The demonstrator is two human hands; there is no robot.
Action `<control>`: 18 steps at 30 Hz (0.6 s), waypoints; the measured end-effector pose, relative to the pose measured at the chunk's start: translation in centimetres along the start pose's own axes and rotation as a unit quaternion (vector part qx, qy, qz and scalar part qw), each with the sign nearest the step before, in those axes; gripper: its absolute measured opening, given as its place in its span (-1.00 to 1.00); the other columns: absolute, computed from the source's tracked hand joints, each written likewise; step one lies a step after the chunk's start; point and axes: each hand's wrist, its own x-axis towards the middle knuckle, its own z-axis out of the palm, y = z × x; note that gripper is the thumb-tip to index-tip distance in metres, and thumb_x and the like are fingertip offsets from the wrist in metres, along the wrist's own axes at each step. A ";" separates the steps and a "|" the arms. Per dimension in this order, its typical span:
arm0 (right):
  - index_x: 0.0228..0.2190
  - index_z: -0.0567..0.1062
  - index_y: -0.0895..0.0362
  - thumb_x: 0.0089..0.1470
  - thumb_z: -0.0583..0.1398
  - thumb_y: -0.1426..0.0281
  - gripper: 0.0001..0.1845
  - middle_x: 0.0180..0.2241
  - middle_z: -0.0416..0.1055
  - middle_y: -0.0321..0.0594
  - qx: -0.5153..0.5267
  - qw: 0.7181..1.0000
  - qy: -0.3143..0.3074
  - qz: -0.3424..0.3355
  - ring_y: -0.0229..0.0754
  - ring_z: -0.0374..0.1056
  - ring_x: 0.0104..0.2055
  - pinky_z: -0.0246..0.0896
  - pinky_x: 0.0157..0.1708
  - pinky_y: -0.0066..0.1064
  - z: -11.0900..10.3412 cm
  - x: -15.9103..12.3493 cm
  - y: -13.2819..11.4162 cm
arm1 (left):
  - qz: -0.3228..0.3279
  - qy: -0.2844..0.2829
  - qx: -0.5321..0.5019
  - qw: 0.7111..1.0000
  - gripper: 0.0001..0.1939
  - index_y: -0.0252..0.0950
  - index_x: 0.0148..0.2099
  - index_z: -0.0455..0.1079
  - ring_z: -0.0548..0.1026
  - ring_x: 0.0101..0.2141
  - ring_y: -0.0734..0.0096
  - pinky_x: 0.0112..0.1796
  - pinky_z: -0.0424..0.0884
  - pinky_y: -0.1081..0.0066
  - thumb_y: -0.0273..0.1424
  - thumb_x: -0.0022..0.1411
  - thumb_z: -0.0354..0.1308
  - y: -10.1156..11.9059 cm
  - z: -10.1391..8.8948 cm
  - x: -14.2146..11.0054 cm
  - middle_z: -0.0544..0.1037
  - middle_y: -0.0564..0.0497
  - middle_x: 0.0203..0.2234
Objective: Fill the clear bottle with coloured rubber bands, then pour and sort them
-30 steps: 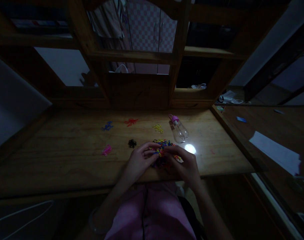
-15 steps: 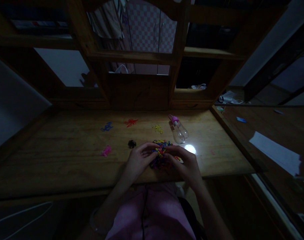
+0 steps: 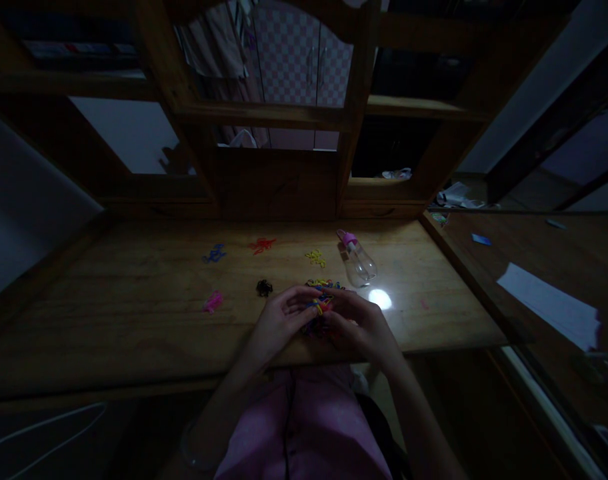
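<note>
A heap of mixed coloured rubber bands (image 3: 323,293) lies near the front edge of the wooden desk (image 3: 134,313). My left hand (image 3: 279,321) and my right hand (image 3: 361,327) meet over the heap, fingers curled and pinching bands between them. The near part of the heap is hidden under my fingers. Small sorted clusters lie farther out: pink (image 3: 213,301), black (image 3: 264,287), blue (image 3: 214,253), red (image 3: 263,245) and yellow (image 3: 315,257).
A clear plastic bottle with a pink cap (image 3: 357,260) lies on its side just beyond the heap. A bright light spot (image 3: 380,298) glares on the desk. Wooden shelves (image 3: 279,113) rise behind. A side surface at right carries white paper (image 3: 549,303).
Both hands have drawn slightly closer together over the heap, and the right hand now covers more of it. The sorted clusters and the bottle have not moved.
</note>
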 end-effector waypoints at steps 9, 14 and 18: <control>-0.31 0.60 0.07 0.03 0.33 0.26 -0.82 -0.32 0.60 -0.24 0.064 0.996 0.031 0.048 -0.16 0.52 -0.31 0.48 -0.27 -0.34 0.2 0.1 -0.1 | -0.003 0.033 0.017 0.999 -0.73 -0.32 -0.14 0.48 0.59 -0.16 0.29 -0.06 0.50 0.27 -0.39 0.07 0.32 -0.1 -0.6 0.0 0.62 -0.10 -0.17; -0.32 0.60 0.10 0.03 0.33 0.24 -0.79 -0.37 0.58 -0.25 0.081 0.995 0.032 0.057 -0.20 0.50 -0.41 0.46 -0.35 -0.39 0.1 0.1 -0.2 | -0.005 0.038 0.021 0.999 -0.76 -0.32 -0.17 0.49 0.59 -0.16 0.30 -0.07 0.51 0.31 -0.38 0.08 0.31 0.0 -0.5 -0.1 0.62 -0.08 -0.18; -0.33 0.59 0.10 0.01 0.35 0.24 -0.80 -0.38 0.57 -0.26 0.103 0.992 0.033 0.060 -0.22 0.48 -0.42 0.45 -0.37 -0.42 0.3 0.1 -0.1 | 0.001 0.038 0.020 0.999 -0.77 -0.32 -0.19 0.50 0.60 -0.17 0.30 -0.07 0.51 0.33 -0.37 0.07 0.32 0.0 -0.3 -0.2 0.63 -0.06 -0.21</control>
